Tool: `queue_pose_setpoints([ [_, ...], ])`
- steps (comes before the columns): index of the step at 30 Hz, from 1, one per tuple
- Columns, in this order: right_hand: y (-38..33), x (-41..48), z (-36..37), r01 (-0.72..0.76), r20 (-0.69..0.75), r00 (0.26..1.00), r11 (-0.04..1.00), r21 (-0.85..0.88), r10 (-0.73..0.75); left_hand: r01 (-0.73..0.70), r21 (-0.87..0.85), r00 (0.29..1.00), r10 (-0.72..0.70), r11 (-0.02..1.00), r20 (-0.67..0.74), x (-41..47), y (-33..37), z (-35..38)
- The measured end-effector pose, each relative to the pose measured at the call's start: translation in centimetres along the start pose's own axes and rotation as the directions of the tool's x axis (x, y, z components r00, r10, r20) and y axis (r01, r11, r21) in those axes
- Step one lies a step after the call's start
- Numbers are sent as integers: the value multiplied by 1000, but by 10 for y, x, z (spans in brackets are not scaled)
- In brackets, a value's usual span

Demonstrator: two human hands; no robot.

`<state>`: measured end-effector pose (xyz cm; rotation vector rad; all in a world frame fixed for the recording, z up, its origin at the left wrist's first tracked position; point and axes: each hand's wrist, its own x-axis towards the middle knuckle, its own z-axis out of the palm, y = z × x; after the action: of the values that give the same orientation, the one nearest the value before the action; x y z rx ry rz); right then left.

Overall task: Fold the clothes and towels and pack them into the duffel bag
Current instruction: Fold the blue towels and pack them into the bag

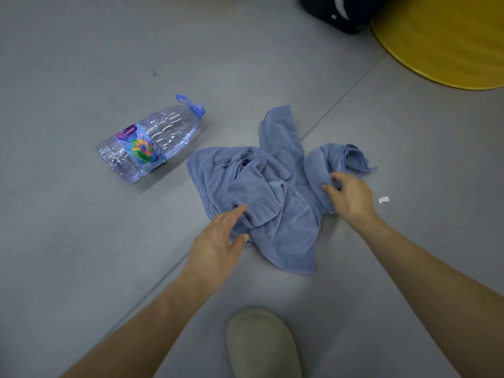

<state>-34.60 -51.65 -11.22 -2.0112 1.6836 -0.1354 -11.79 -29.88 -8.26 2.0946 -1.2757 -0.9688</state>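
The towel (283, 203) is showing a plain periwinkle blue all over, and dark grey lettering (222, 162) is running across one fold of it. The bottle (169, 132) is looking clear with a pale bluish tint. Its cap (199, 109) is showing lavender blue, and its label (141, 148) is carrying purple-pink letters on a light blue ground, with a splash of green, yellow and orange. The floor (81, 241) is appearing flat grey, with a paler seam (341, 96) crossing it. The round mat (450, 45) is showing mustard yellow. The bag (321, 12) is looking almost black and is bearing a white stripe (341, 6). The shoe (261, 347) is showing beige, the paper scrap (383, 199) white.
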Motion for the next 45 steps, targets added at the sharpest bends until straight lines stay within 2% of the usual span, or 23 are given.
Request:
queue_pose_setpoints([
  [2, -22, -9, -13, -13, -63, 998, 994, 108, 20, -13, -11, 999, 12, 1000, -53, -5, 7, -11],
  [5, -79, -36, -36, 130, -83, 991, 926, 355, -107, -70, -10, 984, 68, 997, -162, -20, 24, -44],
  [7, -133, -64, -55, 204, -11, 972, 820, 535, -235, -100, 38, 972, 106, 994, -208, -37, 40, -76],
  [10, -223, -108, -75, 187, 129, 905, 653, 734, -404, -92, 71, 942, 110, 993, -316, -75, 60, -135],
  [12, -277, -138, -84, 132, 235, 829, 586, 799, -507, -32, 35, 902, 44, 999, -430, -109, 68, -175],
  [14, -328, -170, -93, 12, 342, 760, 538, 843, -552, 50, -64, 845, -77, 997, -529, -147, 76, -216],
  [17, -395, -219, -108, -119, 461, 654, 520, 846, -600, 119, -122, 766, -170, 985, -620, -208, 86, -267],
  [21, -461, -280, -124, -96, 564, 470, 596, 797, -679, 114, -199, 630, -226, 973, -743, -282, 87, -307],
  [25, -497, -335, -135, 11, 604, 299, 635, 772, -739, 118, -280, 493, -301, 953, -816, -330, 85, -341],
  [28, -512, -362, -135, 153, 589, 298, 646, 748, -752, 86, -320, 475, -321, 944, -820, -356, 76, -369],
  [31, -519, -382, -128, 420, 505, 350, 614, 668, -789, -16, -461, 530, -384, 887, -756, -371, 66, -379],
  [33, -519, -391, -120, 559, 408, 410, 578, 595, -816, -20, -488, 541, -401, 873, -739, -374, 60, -379],
  [35, -513, -402, -114, 698, 240, 446, 503, 509, -862, -62, -579, 536, -462, 813, -706, -376, 56, -380],
  [36, -509, -408, -111, 773, 138, 431, 444, 454, -892, -93, -641, 533, -506, 762, -678, -377, 54, -380],
  [38, -503, -419, -107, 878, 37, 324, 315, 361, -945, -157, -747, 536, -579, 646, -614, -381, 55, -381],
  [40, -500, -426, -102, 896, 69, 260, 267, 356, -963, -228, -818, 565, -612, 528, -553, -386, 59, -383],
  [42, -501, -430, -100, 874, 84, 273, 284, 394, -958, -268, -841, 582, -617, 471, -531, -390, 62, -384],
  [45, -505, -431, -101, 808, 114, 319, 333, 486, -941, -286, -845, 583, -618, 452, -528, -394, 62, -386],
])
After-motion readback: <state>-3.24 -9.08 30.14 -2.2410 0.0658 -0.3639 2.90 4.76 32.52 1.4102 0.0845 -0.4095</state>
